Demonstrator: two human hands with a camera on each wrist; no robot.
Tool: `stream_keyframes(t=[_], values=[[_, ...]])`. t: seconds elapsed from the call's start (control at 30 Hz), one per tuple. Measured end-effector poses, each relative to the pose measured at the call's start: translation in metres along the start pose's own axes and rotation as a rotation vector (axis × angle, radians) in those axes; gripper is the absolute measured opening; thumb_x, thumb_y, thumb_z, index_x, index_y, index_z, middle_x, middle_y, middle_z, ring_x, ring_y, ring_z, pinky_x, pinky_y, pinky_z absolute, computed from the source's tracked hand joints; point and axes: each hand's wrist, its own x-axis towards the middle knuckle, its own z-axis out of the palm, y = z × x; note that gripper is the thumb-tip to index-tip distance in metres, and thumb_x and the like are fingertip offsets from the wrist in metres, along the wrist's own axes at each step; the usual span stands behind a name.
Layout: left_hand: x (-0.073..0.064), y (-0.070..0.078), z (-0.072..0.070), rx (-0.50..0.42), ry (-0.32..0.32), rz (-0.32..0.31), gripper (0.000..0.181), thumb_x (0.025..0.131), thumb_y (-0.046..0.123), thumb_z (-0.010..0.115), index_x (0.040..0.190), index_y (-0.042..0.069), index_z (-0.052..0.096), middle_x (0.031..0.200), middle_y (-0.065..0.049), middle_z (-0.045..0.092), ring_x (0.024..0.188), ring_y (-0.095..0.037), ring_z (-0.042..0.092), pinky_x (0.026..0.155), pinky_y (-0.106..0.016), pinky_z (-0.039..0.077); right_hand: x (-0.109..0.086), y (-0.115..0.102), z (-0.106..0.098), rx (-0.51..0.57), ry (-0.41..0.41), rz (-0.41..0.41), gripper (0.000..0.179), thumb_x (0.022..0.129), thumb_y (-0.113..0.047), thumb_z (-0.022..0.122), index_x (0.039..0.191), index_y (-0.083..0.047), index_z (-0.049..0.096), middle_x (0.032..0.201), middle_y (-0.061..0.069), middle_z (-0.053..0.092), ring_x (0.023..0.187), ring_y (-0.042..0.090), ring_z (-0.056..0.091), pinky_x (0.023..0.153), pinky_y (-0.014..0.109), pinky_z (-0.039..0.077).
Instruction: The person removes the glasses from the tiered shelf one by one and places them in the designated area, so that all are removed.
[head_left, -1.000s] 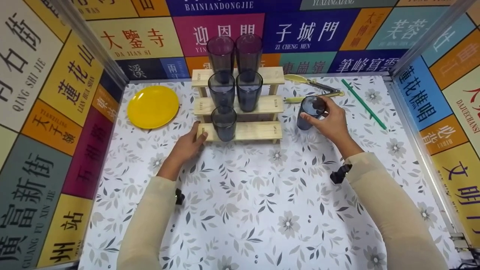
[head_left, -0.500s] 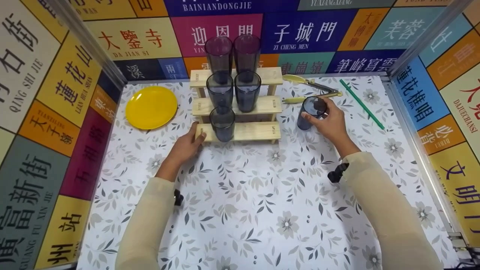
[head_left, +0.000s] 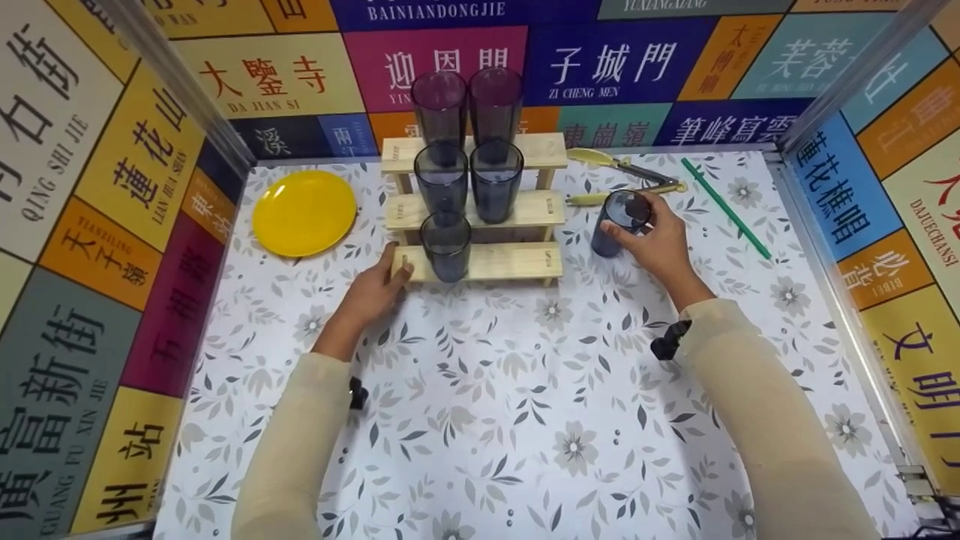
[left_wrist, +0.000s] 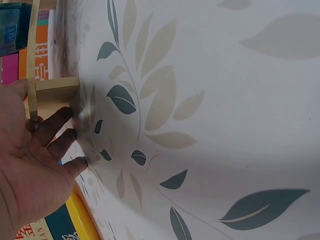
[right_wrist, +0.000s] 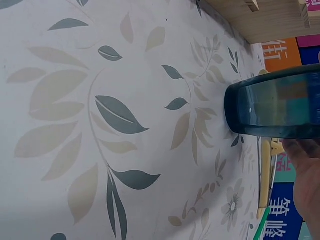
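My left hand (head_left: 375, 291) grips the left end of the lowest step of a three-tier wooden stand (head_left: 514, 261). Its thumb lies on top of the board; in the left wrist view, other fingers (left_wrist: 56, 122) reach beside and beneath the board. To the right of the stand, my right hand (head_left: 664, 238) holds a dark blue-grey drinking glass (head_left: 609, 238) between thumb and fingers. The glass is roughly upright, its base at or just above the cloth; I cannot tell which. On the stand are one glass (head_left: 447, 251) on the lowest step and two on each higher step.
A yellow plate (head_left: 304, 214) lies left of the stand. Behind the held glass lie tongs (head_left: 637, 174) with yellow ends, and a green straw-like stick (head_left: 726, 208) is farther right. Printed panels wall the flower-patterned tablecloth (head_left: 480, 420) at the back and sides.
My right wrist has shifted slightly left, with the glass still in hand. The left hand and the stand stay where they were.
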Motion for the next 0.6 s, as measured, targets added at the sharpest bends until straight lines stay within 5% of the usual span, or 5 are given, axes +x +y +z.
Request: stream_keyframes(t=[0.6], values=[[0.0015,-0.0014,0.0009,0.014,-0.008,-0.002,0.085,0.116,0.065,0.039,0.180,0.018,0.010,0.174,-0.026,0.042,0.157,-0.049,0.047,0.131,-0.061,0.036,0.0008,-0.0075,-0.0062,-0.010,-0.082,0.050,0.099,0.090,-0.058,0.090,0.166,-0.012,0.045,0.163,0.018,0.057,0.156,0.037,0.052,0.128,0.056,0.042]])
